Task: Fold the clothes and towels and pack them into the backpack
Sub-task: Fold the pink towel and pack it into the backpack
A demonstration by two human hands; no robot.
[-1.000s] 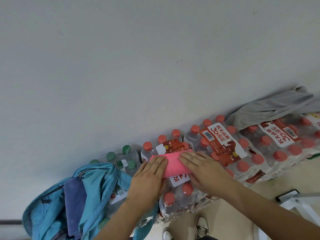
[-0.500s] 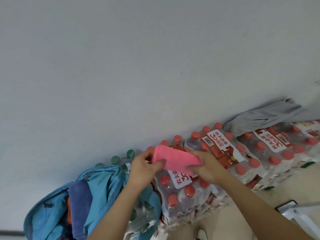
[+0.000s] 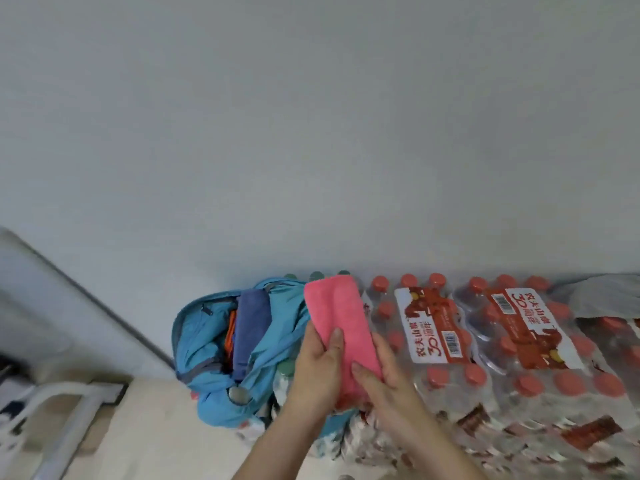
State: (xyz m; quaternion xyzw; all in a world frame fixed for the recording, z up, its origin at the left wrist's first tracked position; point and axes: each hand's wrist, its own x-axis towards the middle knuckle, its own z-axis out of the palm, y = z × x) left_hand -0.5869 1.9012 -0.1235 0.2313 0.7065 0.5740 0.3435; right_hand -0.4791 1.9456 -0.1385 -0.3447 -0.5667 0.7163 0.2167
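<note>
A folded pink towel point(image 3: 337, 313) is held up in the air by both hands, just right of the open light-blue backpack point(image 3: 204, 344). My left hand point(image 3: 317, 372) grips its lower left side, thumb on top. My right hand point(image 3: 384, 382) grips its lower right edge. Inside the backpack stand a folded dark-blue cloth point(image 3: 251, 327) and something orange point(image 3: 231, 332). A grey garment point(image 3: 602, 294) lies on the bottle packs at the far right.
Shrink-wrapped packs of red-capped water bottles point(image 3: 485, 341) line the grey wall point(image 3: 311, 133), and the backpack leans against them. A white metal frame point(image 3: 65, 417) stands on the beige floor at lower left.
The towel was lifted off the bottle packs and carried left, turned lengthwise beside the backpack. The view swung left, bringing the backpack's opening into sight.
</note>
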